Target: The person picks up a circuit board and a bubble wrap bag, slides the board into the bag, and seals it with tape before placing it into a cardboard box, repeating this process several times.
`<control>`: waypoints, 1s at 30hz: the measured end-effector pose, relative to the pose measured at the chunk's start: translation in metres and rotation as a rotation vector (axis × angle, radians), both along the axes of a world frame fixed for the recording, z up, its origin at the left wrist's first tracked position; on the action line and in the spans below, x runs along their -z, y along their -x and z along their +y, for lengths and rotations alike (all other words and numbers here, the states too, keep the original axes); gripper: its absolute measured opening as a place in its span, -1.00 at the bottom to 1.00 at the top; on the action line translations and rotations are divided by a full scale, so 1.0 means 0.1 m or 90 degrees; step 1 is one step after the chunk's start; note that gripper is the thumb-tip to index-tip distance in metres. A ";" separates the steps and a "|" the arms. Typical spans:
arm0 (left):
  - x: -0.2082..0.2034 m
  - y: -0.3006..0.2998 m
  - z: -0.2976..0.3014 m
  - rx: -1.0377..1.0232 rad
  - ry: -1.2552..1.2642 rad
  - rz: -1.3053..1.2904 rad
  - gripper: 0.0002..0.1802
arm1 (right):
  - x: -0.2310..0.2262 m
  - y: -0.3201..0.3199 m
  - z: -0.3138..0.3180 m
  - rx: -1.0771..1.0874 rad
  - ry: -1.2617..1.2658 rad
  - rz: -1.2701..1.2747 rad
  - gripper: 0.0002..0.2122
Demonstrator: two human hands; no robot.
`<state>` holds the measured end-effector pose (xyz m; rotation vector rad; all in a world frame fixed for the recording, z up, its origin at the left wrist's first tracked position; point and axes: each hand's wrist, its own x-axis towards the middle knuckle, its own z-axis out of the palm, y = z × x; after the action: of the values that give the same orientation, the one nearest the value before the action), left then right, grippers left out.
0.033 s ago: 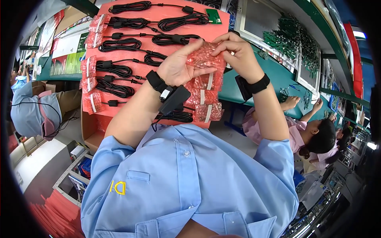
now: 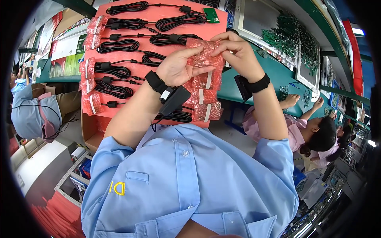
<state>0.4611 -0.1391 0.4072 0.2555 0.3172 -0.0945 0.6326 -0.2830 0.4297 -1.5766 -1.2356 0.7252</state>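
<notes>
Above the red sheet (image 2: 218, 31), my left hand (image 2: 173, 68) and right hand (image 2: 241, 54) pinch a bubble-wrap pouch (image 2: 204, 58), its contents unclear.

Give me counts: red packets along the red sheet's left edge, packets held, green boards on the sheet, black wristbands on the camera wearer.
Left-edge red packets: 5
Held red packet: 1
Green board: 1
Black wristbands: 2
Total: 9
</notes>
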 end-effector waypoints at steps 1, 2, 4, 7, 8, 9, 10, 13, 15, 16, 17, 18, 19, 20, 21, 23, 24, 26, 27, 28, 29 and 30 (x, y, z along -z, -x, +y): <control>0.01 0.00 -0.02 0.008 0.002 0.002 -0.65 | 0.00 0.01 -0.04 0.005 -0.043 -0.011 -0.81; -0.01 0.01 -0.03 -0.005 -0.024 0.018 -0.66 | 0.09 -0.05 -0.12 0.013 -0.042 -0.010 -0.81; -0.06 0.00 -0.03 -0.032 -0.079 0.043 -0.66 | 0.53 -0.32 -0.34 0.363 0.046 0.178 -0.85; -0.10 -0.01 -0.01 0.003 -0.048 0.047 -0.70 | 1.41 -0.47 -0.65 0.443 0.321 0.012 -0.80; -0.10 -0.02 -0.02 0.017 -0.032 0.050 -0.73 | 1.65 -0.48 -0.75 0.424 0.420 0.007 -0.76; -0.09 -0.01 -0.02 0.012 -0.033 0.053 -0.73 | 1.74 -0.47 -0.73 0.418 0.420 0.009 -0.76; -0.10 -0.01 -0.02 0.005 -0.019 0.066 -0.73 | 1.79 -0.41 -0.70 0.444 0.386 0.121 -0.71; -0.07 0.00 -0.03 -0.007 0.008 0.095 -0.73 | 1.88 -0.22 -0.67 0.487 0.313 0.351 -0.63; -0.03 0.00 -0.02 -0.003 -0.013 0.103 -0.74 | 1.80 -0.04 -0.78 0.538 0.159 0.350 -0.71; -0.01 0.01 -0.01 -0.001 -0.023 0.106 -0.74 | 1.78 0.03 -0.81 0.561 0.082 0.348 -0.75; 0.01 -0.01 -0.01 0.004 -0.022 0.105 -0.74 | 1.84 0.10 -0.87 0.566 0.082 0.347 -0.75; 0.02 -0.01 0.00 0.012 -0.025 0.102 -0.75 | 2.00 0.19 -0.94 0.539 0.128 0.207 -0.77; 0.03 -0.02 0.00 0.019 -0.028 0.099 -0.76 | 2.16 0.27 -1.01 0.506 0.174 0.067 -0.78; 0.04 -0.02 0.00 0.022 -0.030 0.096 -0.77 | 2.17 0.30 -1.02 0.465 0.218 -0.072 -0.79; 0.03 -0.03 -0.02 0.019 -0.028 0.094 -0.77 | 2.16 0.25 -1.04 0.463 0.219 -0.075 -0.79; 0.00 -0.05 -0.06 -0.029 -0.099 0.131 -0.77 | 1.80 0.16 -0.89 0.423 0.387 -0.282 -0.81; -0.04 -0.04 -0.08 -0.045 -0.135 0.148 -0.77 | 1.69 0.17 -0.86 0.406 0.470 -0.385 -0.82; -0.02 -0.03 -0.11 -0.050 -0.160 0.138 -0.78 | 1.77 0.02 -1.00 0.363 0.604 -0.420 -0.83; 0.01 -0.04 -0.12 -0.057 -0.185 0.127 -0.79 | 1.77 -0.07 -1.07 0.315 0.734 -0.454 -0.83; 0.03 -0.07 -0.12 -0.071 -0.213 0.116 -0.81 | 1.69 -0.17 -1.09 0.311 0.728 -0.461 -0.83; 0.04 -0.08 -0.13 -0.083 -0.213 0.116 -0.81 | 1.53 -0.20 -1.10 0.387 0.535 -0.267 -0.84; 0.05 -0.09 -0.15 -0.105 -0.239 0.113 -0.80 | 1.38 -0.21 -1.09 0.445 0.338 -0.071 -0.85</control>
<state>0.4705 -0.1543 0.4024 0.5940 0.5319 0.1073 0.6540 -0.3923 0.2912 -2.3300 -0.4915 0.5218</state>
